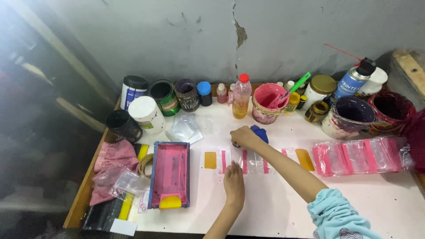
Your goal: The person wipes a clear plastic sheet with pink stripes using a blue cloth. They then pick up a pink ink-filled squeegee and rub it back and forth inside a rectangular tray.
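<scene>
White worktable crowded with ink pots: left hand flat, pinning pink-striped clear bags; right hand gripping blue cloth, wiping in progress; firm hold-down still required.

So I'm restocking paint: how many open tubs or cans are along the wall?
7, possibly more hidden: black tub at left, green can, dark can, pink tub at centre, small yellowish jar, white tub with a purple inside, red tub at right.
</scene>
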